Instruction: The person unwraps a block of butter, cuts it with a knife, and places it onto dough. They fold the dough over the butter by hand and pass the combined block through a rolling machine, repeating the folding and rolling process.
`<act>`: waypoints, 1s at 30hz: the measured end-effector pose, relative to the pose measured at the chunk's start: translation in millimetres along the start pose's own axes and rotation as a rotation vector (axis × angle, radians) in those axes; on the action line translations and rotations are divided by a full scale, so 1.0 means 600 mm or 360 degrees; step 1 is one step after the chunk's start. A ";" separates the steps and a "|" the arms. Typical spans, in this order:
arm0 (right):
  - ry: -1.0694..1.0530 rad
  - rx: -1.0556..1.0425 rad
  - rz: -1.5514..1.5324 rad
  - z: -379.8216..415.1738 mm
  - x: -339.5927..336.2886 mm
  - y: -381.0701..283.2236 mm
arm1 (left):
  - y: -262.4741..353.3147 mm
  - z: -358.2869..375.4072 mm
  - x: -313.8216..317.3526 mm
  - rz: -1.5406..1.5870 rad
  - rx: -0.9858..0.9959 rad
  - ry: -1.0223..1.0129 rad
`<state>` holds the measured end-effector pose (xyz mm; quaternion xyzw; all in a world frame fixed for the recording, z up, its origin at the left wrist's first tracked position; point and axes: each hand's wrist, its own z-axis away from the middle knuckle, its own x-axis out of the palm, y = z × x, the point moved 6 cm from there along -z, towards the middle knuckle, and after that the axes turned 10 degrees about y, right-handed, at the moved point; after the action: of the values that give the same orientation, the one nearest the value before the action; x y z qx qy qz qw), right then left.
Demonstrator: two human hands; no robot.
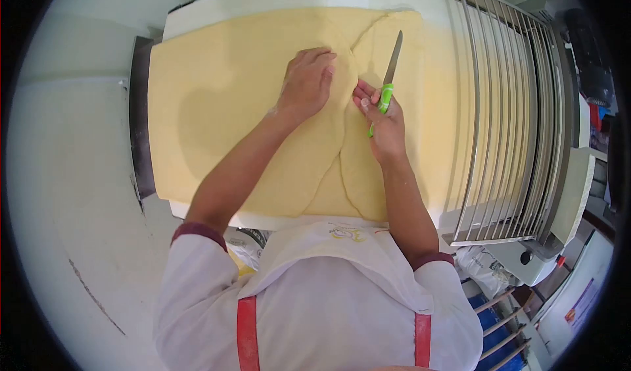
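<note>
A wide sheet of pale yellow dough (230, 114) covers most of the work surface, with overlapping layers and curved edges on its right part. My left hand (307, 85) rests palm down on the upper layer, fingers loosely bent and nothing in them. Just right of it, my right hand (388, 121) grips a knife (394, 58) by its green and white handle, the blade pointing away from me. The fingertips of that hand touch the edge of the upper dough layer, close to where the layers meet.
A metal wire guard (499, 121) stands along the right side of the white surface (447, 95). At the left end is a dark metal edge (140, 121). Plastic bags (483, 266) and a rack with bars (503, 325) are lower right.
</note>
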<state>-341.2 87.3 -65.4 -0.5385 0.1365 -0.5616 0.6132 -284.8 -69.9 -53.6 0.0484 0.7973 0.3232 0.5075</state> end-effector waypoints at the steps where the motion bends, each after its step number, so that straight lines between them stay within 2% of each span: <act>1: 0.0009 0.0002 0.0011 0.004 0.001 -0.002 | 0.005 -0.015 -0.010 0.0223 -0.0313 -0.0071; 2: -0.0048 -0.0080 0.0061 0.012 0.008 0.002 | 0.011 -0.022 -0.011 0.0446 -0.0634 -0.0146; 4: -0.0165 -0.0229 0.0175 0.025 0.021 0.018 | 0.035 -0.034 -0.003 0.0161 -0.0777 -0.0270; 5: -0.0169 -0.0189 0.0258 0.024 0.016 0.016 | 0.042 -0.037 0.004 0.0015 -0.0849 -0.0327; 7: -0.0179 -0.0104 0.0421 0.019 -0.004 0.004 | 0.061 -0.037 0.014 -0.0226 -0.0626 -0.0210; 8: -0.0108 -0.0200 0.0671 0.006 -0.022 -0.015 | 0.066 -0.033 0.017 -0.0347 -0.0518 -0.0152; 11: -0.0006 -0.0626 0.1485 -0.037 -0.045 -0.086 | 0.065 -0.023 0.028 -0.0291 -0.0539 -0.0058; 14: -0.0112 -0.0453 0.1607 -0.076 -0.028 -0.131 | 0.071 -0.020 0.028 -0.0338 -0.0573 -0.0078; 17: -0.0286 -0.0681 0.1955 -0.121 -0.017 -0.138 | 0.083 -0.026 0.025 -0.0364 -0.0665 -0.0049; 20: -0.0317 -0.0687 0.2254 -0.144 0.002 -0.132 | 0.078 -0.038 0.031 -0.0372 -0.0708 0.0105; 23: -0.0260 -0.0967 0.2120 -0.139 0.022 -0.120 | 0.052 -0.045 0.040 -0.0282 -0.0573 0.0167; 26: -0.0265 -0.0926 0.2253 -0.133 0.020 -0.116 | 0.043 -0.044 0.035 -0.0176 -0.0510 0.0274; 30: -0.0206 -0.0884 0.2156 -0.115 -0.013 -0.121 | 0.045 -0.047 0.024 -0.0088 -0.0652 0.0162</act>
<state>-436.1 74.0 -36.2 -0.5037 0.5402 0.0289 0.6736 -322.1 -55.9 -42.1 -0.0941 0.7405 0.4666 0.4744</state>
